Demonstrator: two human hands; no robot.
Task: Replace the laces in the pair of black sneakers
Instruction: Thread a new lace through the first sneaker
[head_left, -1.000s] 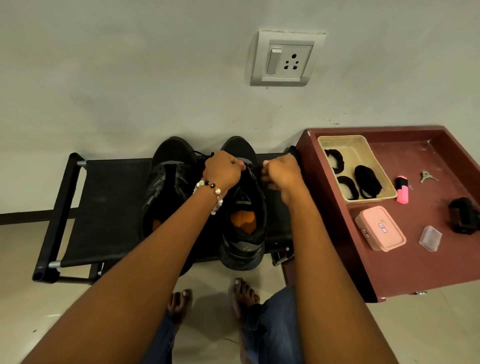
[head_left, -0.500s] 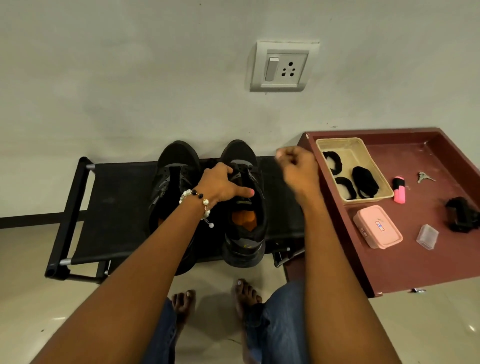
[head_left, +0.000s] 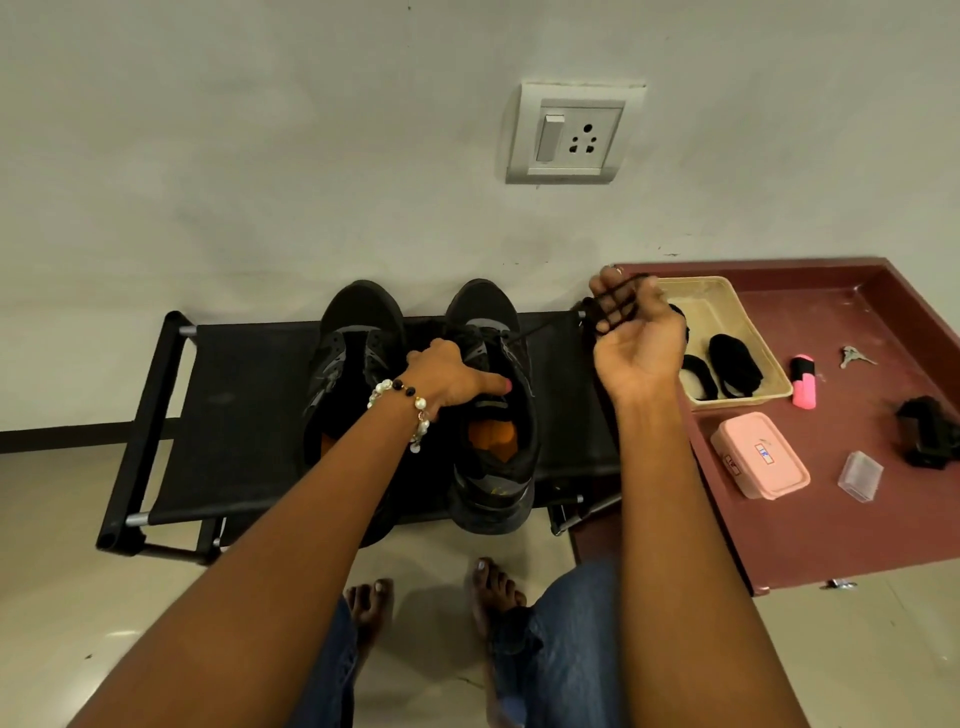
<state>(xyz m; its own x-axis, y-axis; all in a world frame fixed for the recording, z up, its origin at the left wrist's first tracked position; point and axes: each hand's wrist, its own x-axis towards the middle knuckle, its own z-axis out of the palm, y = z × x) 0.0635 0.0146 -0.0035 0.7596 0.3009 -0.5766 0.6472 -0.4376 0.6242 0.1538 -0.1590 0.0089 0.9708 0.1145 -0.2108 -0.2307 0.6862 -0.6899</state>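
Nearest the camera, two bare feet (head_left: 431, 603) stood on the pale floor (head_left: 62, 571), with jeans (head_left: 561, 644) covering the knees below them. Both forearms reached forward from there.

Beyond the feet, a low black stool (head_left: 234, 415) carried the two sneakers side by side, toes toward the wall. The left hand (head_left: 447, 376), wearing a bead bracelet (head_left: 402, 402), rested on the right sneaker (head_left: 493, 410) at its tongue, fingers curled over the inner edge of the opening and the thumb stretched flat across it, holding the shoe down. The left sneaker (head_left: 348, 374) sat just beside it, partly hidden by that forearm. Orange insoles showed inside both.

The right hand (head_left: 631, 338) was raised, palm up, over the gap between the stool and the tray. Its fingers were curled round a black lace (head_left: 613, 306) wound in several loops about them, and one strand ran taut from the hand down to the upper eyelets of the right sneaker.

To the right lay a maroon tray (head_left: 852, 525) holding a pink box (head_left: 761, 454), a small clear case (head_left: 860, 475), a pink marker (head_left: 804, 387), keys (head_left: 854, 357) and a black object (head_left: 930, 431) I could not identify. Further back in the tray, a beige basket (head_left: 724, 322) held coiled black laces (head_left: 735, 366).

On the wall (head_left: 260, 156) above, a white switch socket (head_left: 571, 135) was mounted.
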